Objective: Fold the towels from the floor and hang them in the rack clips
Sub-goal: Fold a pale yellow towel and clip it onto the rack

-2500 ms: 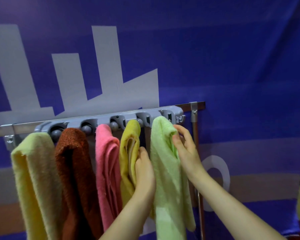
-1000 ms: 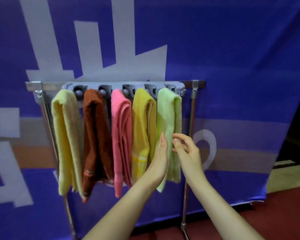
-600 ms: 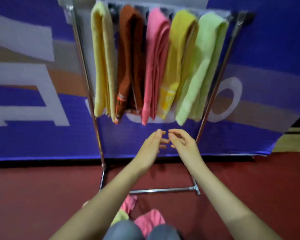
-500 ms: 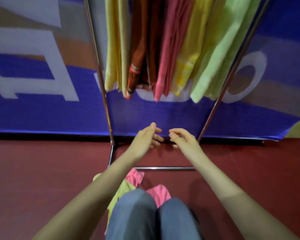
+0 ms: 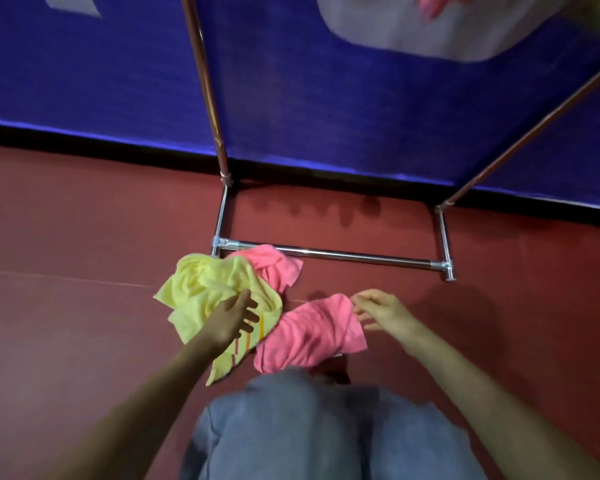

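Three crumpled towels lie on the dark red floor [image 5: 66,323] in front of the rack's base. The yellow towel [image 5: 201,289] sits to the left, bunched up, with orange stripes at its near edge. A pink towel [image 5: 274,268] lies just behind it, touching it and partly draped against the chrome base bar [image 5: 354,255] of the rack. A second pink towel [image 5: 309,336] lies nearer, just beside the yellow one and close to the person's knees in blue trousers [image 5: 326,431].

The left hand [image 5: 231,318] hovers over the yellow towel with its fingers spread and loose; whether it touches the cloth cannot be told. The right hand [image 5: 383,310] is at the far right corner of the nearer pink towel, its fingertips drawn close together at the cloth's edge; a firm pinch cannot be confirmed.

Two chrome uprights [image 5: 205,81] rise from the base toward the top of the view, in front of a blue banner [image 5: 326,109]. The knees crowd the near side of the towels
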{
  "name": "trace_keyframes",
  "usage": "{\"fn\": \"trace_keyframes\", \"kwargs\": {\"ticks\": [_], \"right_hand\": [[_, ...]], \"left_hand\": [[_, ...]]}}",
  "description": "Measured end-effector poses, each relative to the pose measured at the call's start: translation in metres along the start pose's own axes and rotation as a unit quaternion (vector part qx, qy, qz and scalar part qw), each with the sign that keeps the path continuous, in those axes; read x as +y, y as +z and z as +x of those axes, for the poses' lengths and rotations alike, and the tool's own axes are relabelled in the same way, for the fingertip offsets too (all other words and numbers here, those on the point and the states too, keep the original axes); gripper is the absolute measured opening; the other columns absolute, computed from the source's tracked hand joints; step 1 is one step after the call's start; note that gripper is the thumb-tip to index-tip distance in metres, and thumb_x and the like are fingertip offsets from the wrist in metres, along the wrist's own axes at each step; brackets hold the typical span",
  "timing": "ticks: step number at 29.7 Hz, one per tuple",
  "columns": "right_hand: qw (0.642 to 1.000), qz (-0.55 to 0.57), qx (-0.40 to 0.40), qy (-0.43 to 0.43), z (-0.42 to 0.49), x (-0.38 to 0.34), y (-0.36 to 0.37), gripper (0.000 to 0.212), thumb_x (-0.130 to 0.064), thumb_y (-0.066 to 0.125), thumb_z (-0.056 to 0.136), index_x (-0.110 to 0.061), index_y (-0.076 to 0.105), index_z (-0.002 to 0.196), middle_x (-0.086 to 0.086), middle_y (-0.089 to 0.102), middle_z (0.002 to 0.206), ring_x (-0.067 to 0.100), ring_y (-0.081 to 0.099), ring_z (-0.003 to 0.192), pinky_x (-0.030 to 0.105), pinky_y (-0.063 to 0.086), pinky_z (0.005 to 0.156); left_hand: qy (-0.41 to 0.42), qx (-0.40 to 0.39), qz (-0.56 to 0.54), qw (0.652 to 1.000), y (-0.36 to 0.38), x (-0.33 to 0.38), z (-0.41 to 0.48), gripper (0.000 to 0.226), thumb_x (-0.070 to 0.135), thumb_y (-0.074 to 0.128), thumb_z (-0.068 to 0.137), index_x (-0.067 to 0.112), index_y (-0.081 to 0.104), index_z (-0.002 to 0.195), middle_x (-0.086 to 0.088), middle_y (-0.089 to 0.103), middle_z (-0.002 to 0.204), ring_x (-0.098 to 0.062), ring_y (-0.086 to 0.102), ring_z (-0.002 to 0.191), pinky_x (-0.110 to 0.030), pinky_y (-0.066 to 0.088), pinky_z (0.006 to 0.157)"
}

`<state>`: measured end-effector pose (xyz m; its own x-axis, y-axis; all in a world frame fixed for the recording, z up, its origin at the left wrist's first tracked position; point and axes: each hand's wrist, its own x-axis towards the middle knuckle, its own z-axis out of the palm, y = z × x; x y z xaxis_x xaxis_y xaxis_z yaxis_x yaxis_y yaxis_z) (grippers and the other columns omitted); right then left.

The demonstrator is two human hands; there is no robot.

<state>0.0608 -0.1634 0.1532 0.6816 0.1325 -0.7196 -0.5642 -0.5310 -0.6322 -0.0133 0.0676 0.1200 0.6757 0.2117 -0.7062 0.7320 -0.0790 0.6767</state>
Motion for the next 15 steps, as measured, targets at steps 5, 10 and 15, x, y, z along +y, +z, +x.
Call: {"fn": "trace_keyframes", "kwargs": {"ticks": [5, 10, 15], "right_hand": [[0.996, -0.013, -0.044, 0.075, 0.065, 0.043, 0.034, 0.017, -0.011, 0.044, 0.093, -0.006, 0.054, 0.105, 0.002, 0.053, 0.074, 0.008, 0.047, 0.061, 0.008, 0.039, 0.044], [0.994, 0.006, -0.054, 0.091, 0.102, 0.065, 0.051, 0.012, -0.012, 0.046, 0.092, -0.008, 0.054, 0.1, 0.0, 0.053, 0.07, 0.0, 0.054, 0.047, 0.009, 0.041, 0.046], [0.992, 0.047, -0.06, 0.1, 0.125, 0.08, 0.07, 0.009, -0.01, 0.045, 0.092, -0.008, 0.053, 0.093, 0.003, 0.054, 0.07, -0.005, 0.052, 0.038, 0.008, 0.042, 0.043]], "left_hand": [[-0.06, 0.031, 0.061, 0.996, 0.01, -0.058, 0.067, 0.033, 0.03, 0.033, 0.097, 0.004, 0.054, 0.101, -0.017, 0.058, 0.101, -0.026, 0.051, 0.086, -0.033, 0.041, 0.074], [-0.111, 0.091, 0.106, 0.984, 0.008, -0.103, 0.102, 0.045, 0.025, 0.041, 0.095, -0.003, 0.04, 0.129, -0.025, 0.044, 0.136, -0.035, 0.041, 0.127, -0.037, 0.033, 0.101], [-0.136, 0.11, 0.107, 0.979, 0.014, -0.136, 0.131, 0.053, 0.03, 0.049, 0.09, 0.0, 0.035, 0.132, -0.024, 0.043, 0.136, -0.037, 0.042, 0.125, -0.043, 0.034, 0.102]]}}
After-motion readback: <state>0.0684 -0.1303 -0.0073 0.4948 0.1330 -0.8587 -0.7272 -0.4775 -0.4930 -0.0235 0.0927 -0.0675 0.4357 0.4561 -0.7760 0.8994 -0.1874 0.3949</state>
